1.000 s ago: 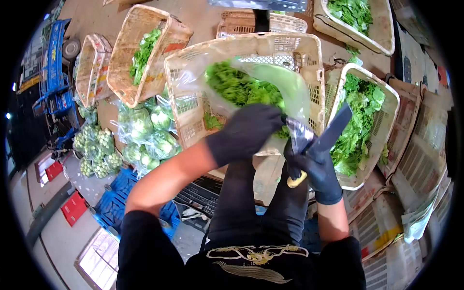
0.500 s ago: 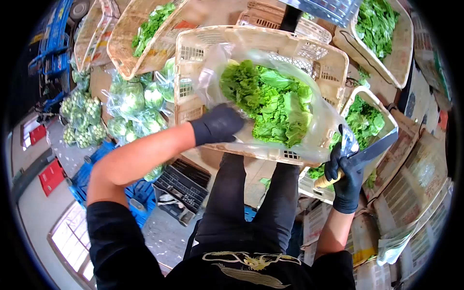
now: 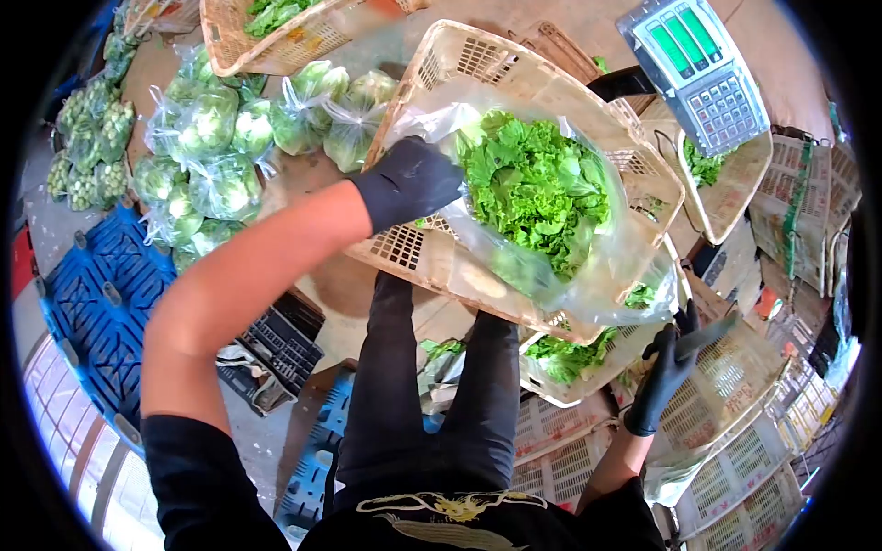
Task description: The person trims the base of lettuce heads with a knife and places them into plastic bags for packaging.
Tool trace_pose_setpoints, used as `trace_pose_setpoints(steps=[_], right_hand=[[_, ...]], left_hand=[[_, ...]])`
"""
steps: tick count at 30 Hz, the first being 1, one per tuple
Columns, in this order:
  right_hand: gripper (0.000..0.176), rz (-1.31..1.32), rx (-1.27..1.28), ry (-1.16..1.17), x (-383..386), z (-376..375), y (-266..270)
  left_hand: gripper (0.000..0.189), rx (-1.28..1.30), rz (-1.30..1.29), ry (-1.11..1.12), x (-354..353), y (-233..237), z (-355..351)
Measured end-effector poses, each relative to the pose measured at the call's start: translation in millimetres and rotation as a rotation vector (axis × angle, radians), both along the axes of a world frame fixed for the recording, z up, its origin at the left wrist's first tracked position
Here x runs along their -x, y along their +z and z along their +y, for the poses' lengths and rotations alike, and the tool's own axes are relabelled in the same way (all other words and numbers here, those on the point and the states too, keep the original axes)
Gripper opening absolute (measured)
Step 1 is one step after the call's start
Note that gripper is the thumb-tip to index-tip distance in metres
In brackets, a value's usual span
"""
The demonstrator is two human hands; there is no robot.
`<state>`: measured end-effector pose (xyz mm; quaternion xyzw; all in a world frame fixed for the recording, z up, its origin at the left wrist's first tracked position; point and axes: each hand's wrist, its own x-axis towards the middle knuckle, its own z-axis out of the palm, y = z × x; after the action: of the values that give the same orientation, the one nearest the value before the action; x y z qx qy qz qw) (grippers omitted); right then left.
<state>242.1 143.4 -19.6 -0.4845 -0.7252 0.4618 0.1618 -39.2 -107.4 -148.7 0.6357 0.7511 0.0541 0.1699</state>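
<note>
Leafy green lettuce [image 3: 542, 188] fills a clear plastic bag [image 3: 528, 280] spread open inside a worn, cream-coloured plastic crate [image 3: 482, 57]. My left hand [image 3: 413, 181], in a black glove, is closed on the gathered left edge of the bag, over the crate's left side. At the lower right, my right hand [image 3: 666, 375], also gloved in black, grips a knife [image 3: 706, 336] whose blade points out to the right. Its fingertips are right at the bag's right end. The knife's handle is hidden in the palm.
A scale display with a keypad [image 3: 703, 78] stands behind the crate at the right. Below the crate sits another crate of greens [image 3: 560, 358]. Bagged vegetables [image 3: 207, 124] lie at the left, near a blue pallet [image 3: 101, 303]. Stacked crates [image 3: 735, 459] fill the lower right.
The view has swung, and the crate now appears tilted down to the right. My left hand shows higher against the bag's left edge. My right hand, with the knife, appears lower.
</note>
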Motion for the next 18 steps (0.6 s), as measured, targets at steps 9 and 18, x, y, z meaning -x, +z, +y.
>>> trace_pose_setpoints(steps=[9,18], right_hand=[[0.032,0.403,-0.036,0.108,63,-80,15],[0.031,0.354,0.317,0.085,49,-67,10]], left_hand=[[0.046,-0.361,-0.091,0.78,-49,-101,61],[0.03,-0.295,-0.381,0.98,-62,-81,48]])
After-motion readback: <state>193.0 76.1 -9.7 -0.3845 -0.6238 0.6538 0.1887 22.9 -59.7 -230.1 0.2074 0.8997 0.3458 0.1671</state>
